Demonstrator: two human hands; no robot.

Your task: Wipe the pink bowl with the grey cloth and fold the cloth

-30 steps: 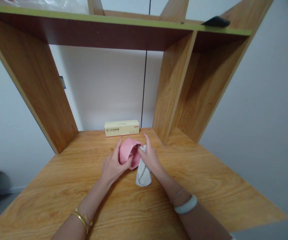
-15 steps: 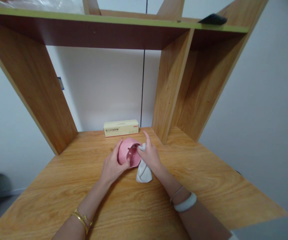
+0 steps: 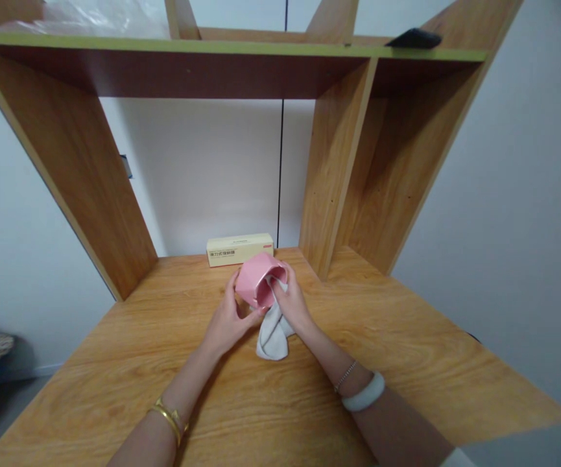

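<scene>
A pink bowl-like container [image 3: 252, 279] is tilted, its opening facing right and toward me. My left hand [image 3: 227, 322] grips it from the left and below, the thumb near the lower rim. At the opening, my right hand [image 3: 290, 299] holds a pale grey cloth [image 3: 273, 336], with the thumb inside and the other fingers over the outer rim. Part of the cloth is tucked into the container, and the rest hangs below it. The inner fingertips are hidden.
Behind the container, a long cream box [image 3: 241, 250] lies on the wooden desk [image 3: 270, 408]. Wooden panels [image 3: 336, 175] rise at the back. The shelf [image 3: 187, 47] above carries clear plastic [image 3: 109, 18] and a dark object [image 3: 415, 39].
The pink container has been turned and raised slightly, its opening now facing more to the right. My right fingers have closed in over its rim, and the cloth's hanging end has shifted left.
</scene>
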